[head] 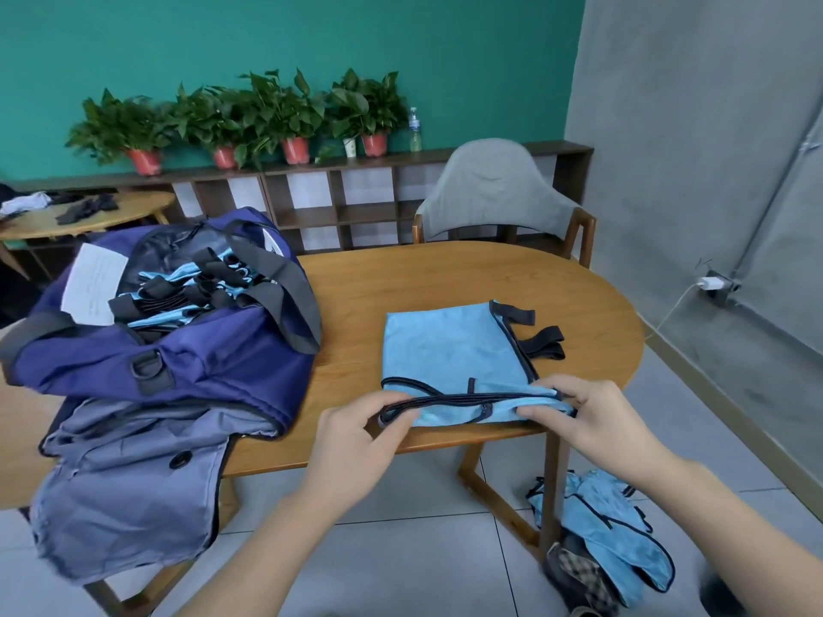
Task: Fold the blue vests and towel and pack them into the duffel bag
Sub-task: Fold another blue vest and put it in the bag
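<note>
Blue mesh fills the near half of a wooden tabletop (445, 278) as a person works on one vest (450, 349), spread flat with its black straps trailing off the right side. The left hand (356, 434) pinches the black-trimmed near edge between thumb and fingers, while the right hand (579, 416) has its fingers curled over the bunched right corner of that same edge; both grips are closed on the fabric and hold nothing else. To the left, the navy duffel bag (169, 349) sits open with folded vests (187, 291) already packed inside, and a grey garment (129, 492) hangs off the table edge beneath it. More blue vests (619, 527) lie in a heap on the floor beside the table leg. The risk from here appears to be an uneven fold: the thin, slippery mesh could slide from a light pinch, and the loose straps could snag or stick out of the bundle.
</note>
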### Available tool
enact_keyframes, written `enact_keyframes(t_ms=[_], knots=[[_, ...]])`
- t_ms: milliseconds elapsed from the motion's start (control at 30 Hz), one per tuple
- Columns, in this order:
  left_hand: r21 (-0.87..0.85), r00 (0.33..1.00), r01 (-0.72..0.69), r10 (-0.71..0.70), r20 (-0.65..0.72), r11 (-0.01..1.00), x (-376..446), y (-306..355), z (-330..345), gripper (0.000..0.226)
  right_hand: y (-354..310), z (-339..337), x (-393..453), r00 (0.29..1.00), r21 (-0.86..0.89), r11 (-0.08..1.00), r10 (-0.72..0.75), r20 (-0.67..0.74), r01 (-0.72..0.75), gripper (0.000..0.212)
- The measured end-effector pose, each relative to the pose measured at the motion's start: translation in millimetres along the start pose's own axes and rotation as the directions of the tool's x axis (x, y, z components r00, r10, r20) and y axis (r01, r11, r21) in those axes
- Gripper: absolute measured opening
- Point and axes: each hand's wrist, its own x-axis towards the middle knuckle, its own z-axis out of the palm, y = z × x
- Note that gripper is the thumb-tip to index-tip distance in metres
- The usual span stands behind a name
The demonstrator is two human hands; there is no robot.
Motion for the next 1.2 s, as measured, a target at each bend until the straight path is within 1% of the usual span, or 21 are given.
enact_keyframes(t_ms=[67, 167, 233, 300, 333, 367, 433, 533, 567, 600, 667, 700, 767, 833, 900, 1033, 1067, 1133, 1200], knots=[[-0.09, 0.999, 0.023, -0.027, -0.04, 0.996, 4.4, 8.7, 0.7, 0.01, -9.8, -5.9, 4.5, 0.999, 0.093, 0.996, 0.017, -0.038, -0.013, 0.017], [-0.16, 0.994, 0.033, -0.049, -0.096, 0.987, 12.9, 17.8, 0.9, 0.015, -17.2, -11.7, 13.9, 0.997, 0.184, 0.983, 0.026, -0.074, -0.012, 0.012], [-0.186, 0.99, 0.026, -0.05, -0.13, 0.982, 22.9, 19.0, 2.0, 0.015, -17.2, -12.9, 23.6, 0.994, 0.222, 0.975, 0.043, -0.099, -0.02, 0.006], [-0.184, 0.987, 0.037, -0.065, -0.145, 0.982, 36.0, 19.0, 4.2, 0.015, -15.3, -12.1, 38.0, 0.99, 0.227, 0.974, 0.055, -0.129, -0.025, 0.013], [-0.174, 0.986, 0.05, -0.076, -0.148, 0.983, 43.8, 17.9, 5.7, 0.01, -13.4, -11.4, 46.7, 0.988, 0.219, 0.975, 0.064, -0.14, -0.033, 0.013], [-0.157, 0.985, 0.063, -0.087, -0.152, 0.986, 52.4, 16.5, 7.4, 0.009, -11.5, -10.6, 56.6, 0.986, 0.209, 0.977, 0.075, -0.149, -0.043, 0.014], [-0.114, 0.984, 0.088, -0.104, -0.145, 0.99, 71.6, 12.3, 10.9, 0.016, -5.7, -9.0, 77.3, 0.982, 0.189, 0.979, 0.109, -0.151, -0.08, 0.015], [-0.037, 0.985, 0.125, -0.129, -0.114, 0.991, 101.6, -1.2, 16.6, 0.017, 6.1, -5.3, 106.9, 0.982, 0.129, 0.981, 0.157, -0.109, -0.143, 0.01], [0.001, 0.985, 0.141, -0.14, -0.104, 0.99, 110.8, -7.3, 19.0, 0.017, 11.3, -3.2, 115.7, 0.981, 0.075, 0.984, 0.168, -0.098, -0.161, 0.008], [0.042, 0.983, 0.159, -0.155, -0.095, 0.986, 118.8, -12.7, 21.4, 0.017, 17.3, -0.7, 123.9, 0.979, -0.005, 0.983, 0.183, -0.088, -0.184, 0.012], [0.122, 0.979, 0.196, -0.188, -0.073, 0.973, 130.6, -24.2, 27.3, 0.02, 27.9, 4.7, 136.2, 0.975, -0.155, 0.962, 0.217, -0.057, -0.223, 0.03], [0.161, 0.977, 0.214, -0.208, -0.053, 0.963, 134.7, -30.3, 30.3, 0.021, 34.0, 7.7, 140.9, 0.972, -0.203, 0.951, 0.233, -0.03, -0.235, 0.033], [0.212, 0.965, 0.259, -0.263, -0.009, 0.942, 139.5, -42.3, 35.5, 0.022, 43.9, 13.5, 147.0, 0.966, -0.262, 0.934, 0.259, 0.021, -0.244, 0.031], [0.245, 0.947, 0.306, -0.321, 0.022, 0.92, 141.1, -51.3, 39.1, 0.023, 49.7, 18.0, 151.4, 0.959, -0.297, 0.921, 0.28, 0.05, -0.254, 0.027], [0.259, 0.936, 0.336, -0.351, 0.01, 0.905, 142.2, -55.7, 41.1, 0.024, 49.8, 19.5, 155.2, 0.955, -0.32, 0.91, 0.293, 0.047, -0.263, 0.019], [0.258, 0.94, 0.334, -0.339, -0.028, 0.907, 142.6, -55.4, 45.1, 0.025, 48.9, 22.6, 159.5, 0.949, -0.314, 0.907, 0.312, 0.051, -0.282, 0.031], [0.285, 0.94, 0.335, -0.339, -0.035, 0.898, 142.0, -53.8, 45.7, 0.026, 48.9, 22.6, 159.7, 0.946, -0.315, 0.904, 0.321, 0.05, -0.29, 0.033], [0.415, 0.94, 0.324, -0.339, -0.04, 0.85, 140.7, -48.3, 45.4, 0.031, 48.2, 23.0, 160.1, 0.941, -0.334, 0.893, 0.335, 0.046, -0.302, 0.033], [0.524, 0.959, 0.25, -0.281, -0.021, 0.814, 139.5, -47.4, 44.9, 0.039, 45.2, 23.0, 159.7, 0.937, -0.353, 0.883, 0.346, 0.046, -0.309, 0.024]])
